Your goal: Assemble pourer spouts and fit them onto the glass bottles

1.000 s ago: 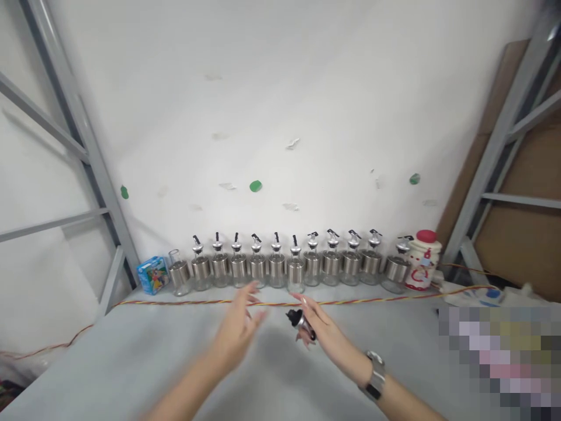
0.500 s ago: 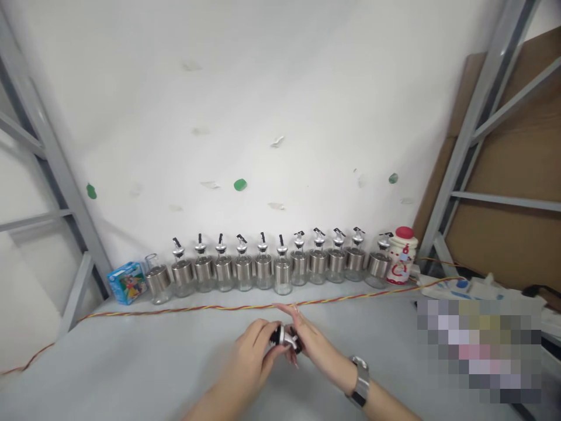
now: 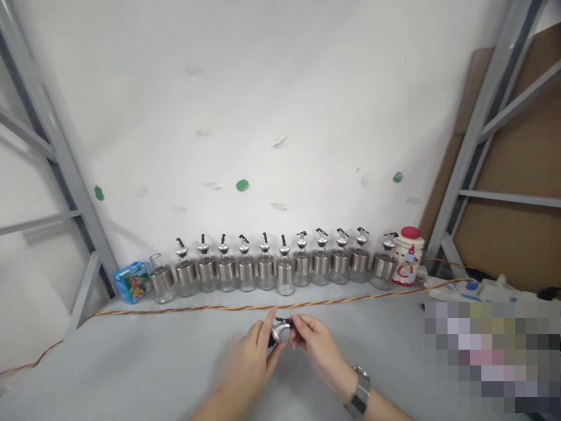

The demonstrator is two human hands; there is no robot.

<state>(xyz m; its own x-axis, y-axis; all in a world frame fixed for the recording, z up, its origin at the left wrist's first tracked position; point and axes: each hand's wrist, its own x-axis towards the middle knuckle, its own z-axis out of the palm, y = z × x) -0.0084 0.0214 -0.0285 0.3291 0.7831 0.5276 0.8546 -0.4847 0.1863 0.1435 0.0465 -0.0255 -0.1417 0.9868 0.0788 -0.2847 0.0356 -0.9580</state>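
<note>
My left hand (image 3: 252, 354) is closed round the base of a silver and black bottle pourer (image 3: 281, 331), just above the table's middle. My right hand (image 3: 316, 339), with a watch on its wrist, pinches the black flap at the pourer's tip between thumb and fingers. Part of the black stopper is hidden by my left fingers. Behind my hands, along the wall, stands a row of glass oil bottles (image 3: 285, 275) with steel bands, most topped with similar pourers. At the row's left end one bottle (image 3: 162, 283) has an open neck without a pourer.
A twisted red and yellow cord (image 3: 245, 307) crosses the table (image 3: 166, 362) in front of the bottles. To their left sits a blue box (image 3: 132, 283); to their right, a cream jar (image 3: 407, 263) with a red lid. A pixelated patch covers things at the right.
My right hand has gone from outstretched fingers beside the pourer to a pinch on its flap. The pourer's spout has turned from pointing down-right to up-right. The view has shifted slightly.
</note>
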